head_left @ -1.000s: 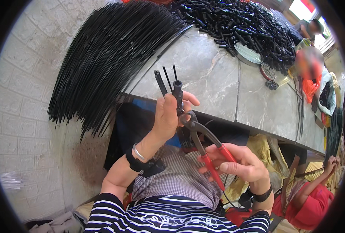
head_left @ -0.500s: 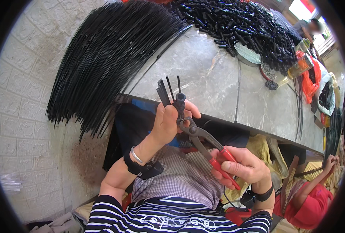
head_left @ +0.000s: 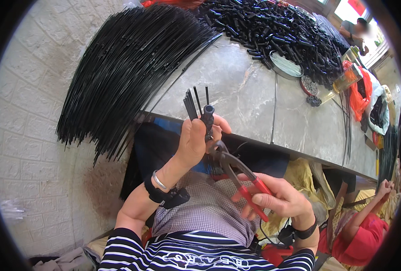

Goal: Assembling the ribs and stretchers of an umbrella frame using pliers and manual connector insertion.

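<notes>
- While the left hand (head_left: 196,137) stands upright at the centre of the frame, its fingers are clasped round a bunch of thin black rods (head_left: 190,106) and a stubby black tube (head_left: 208,115).
- Straight and matt, the rods fan slightly upward, their ends at uneven heights; the tube beside them is thicker, with a hollow round mouth facing up.
- Right of and below centre, the right hand (head_left: 279,192) grasps the pliers (head_left: 228,167) by their red handles, which stand apart. Their metal is dark grey, and the head points up and left, near the lower edge of the left hand.
- Behind, a sheaf of long black strands (head_left: 132,72) fills the upper left, and a heap of short black tubes (head_left: 277,36) covers the top of the grey table (head_left: 245,104).
- Hidden: the middle of the rods, inside the left fist, and part of the red grips, under the right fingers.
- Hard to make out: the tips of the pliers, dark against dark; whether they touch anything cannot be told.
- Cut off: at the lower right, a co-worker in red (head_left: 361,237) shows only in part.
</notes>
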A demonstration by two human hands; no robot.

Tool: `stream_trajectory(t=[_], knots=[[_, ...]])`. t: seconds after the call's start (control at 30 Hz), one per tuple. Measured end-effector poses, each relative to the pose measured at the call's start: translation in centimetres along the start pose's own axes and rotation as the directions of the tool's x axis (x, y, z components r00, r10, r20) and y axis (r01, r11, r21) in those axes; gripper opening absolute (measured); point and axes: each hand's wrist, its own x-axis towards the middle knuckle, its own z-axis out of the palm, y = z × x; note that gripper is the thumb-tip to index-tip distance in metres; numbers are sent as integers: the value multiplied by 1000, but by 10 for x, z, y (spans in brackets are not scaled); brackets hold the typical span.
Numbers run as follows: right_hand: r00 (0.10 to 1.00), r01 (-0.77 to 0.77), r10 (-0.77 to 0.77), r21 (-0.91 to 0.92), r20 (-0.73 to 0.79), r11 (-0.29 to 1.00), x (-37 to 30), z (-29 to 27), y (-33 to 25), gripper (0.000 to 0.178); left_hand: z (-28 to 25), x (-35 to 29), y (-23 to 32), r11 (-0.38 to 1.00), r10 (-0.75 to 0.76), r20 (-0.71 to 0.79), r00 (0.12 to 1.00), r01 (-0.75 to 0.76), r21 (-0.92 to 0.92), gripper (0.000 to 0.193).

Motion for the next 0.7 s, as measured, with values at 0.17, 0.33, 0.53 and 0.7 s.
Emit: stream_trajectory(t=[0.17, 0.33, 0.53, 0.7], knots=[[998, -53, 50, -136, -26, 989, -11, -4, -7, 45, 4, -1, 8, 999, -11, 6, 1000, 11, 34, 92], [997, -49, 36, -173, -73, 984, -15, -2, -13, 43, 7, 0, 13, 997, -8, 62, 998, 4, 75, 94], [993, -110, 91, -330, -72, 937, -14, -3, -18, 29, 7, -2, 12, 999, 53, 126, 991, -54, 2, 59], [978, 12, -136, -616, -155, 788, 0, 10, 1, 21, 10, 1, 14, 992, -106, 53, 993, 102, 80, 96]])
